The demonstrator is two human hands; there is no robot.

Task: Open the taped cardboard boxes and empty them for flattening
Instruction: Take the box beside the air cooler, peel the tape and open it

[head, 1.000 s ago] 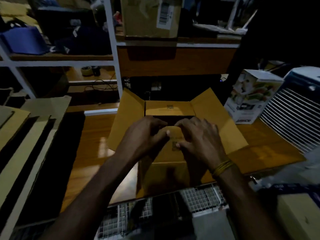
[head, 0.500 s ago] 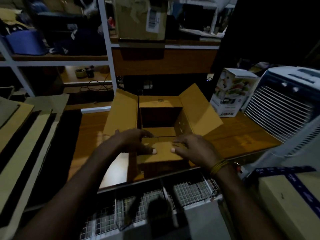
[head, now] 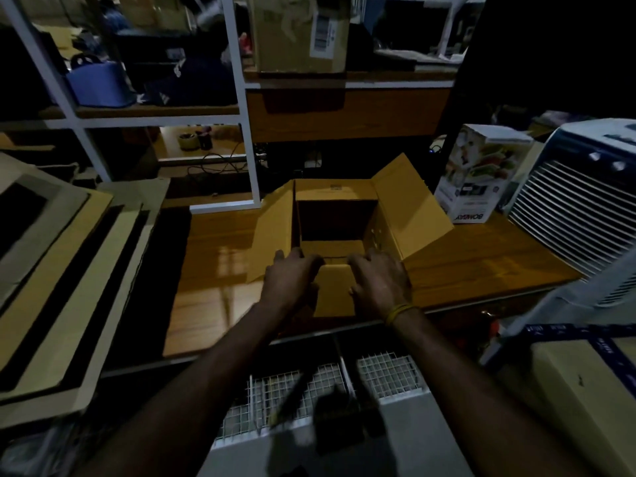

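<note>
Both hands press the near flap of an opened brown cardboard box [head: 339, 215] standing mid-way along the orange-brown wooden tabletop [head: 213, 263].

The left hand [head: 292, 282] and right hand [head: 377, 282] lie apart, fingers loosely spread and curled over the near flap [head: 334, 290], folding it outward; neither pinches anything. The side flaps stand open, and the inside looks dark, seemingly empty. The board should handle light and stiff, creasing along its folds, so the flap edges and corners look like the best hold. On the right, a white printed carton [head: 481, 173] reads upside down, perhaps "BOWERY". A far shelf box [head: 299, 32] bears a barcode label, too small to read.
</note>
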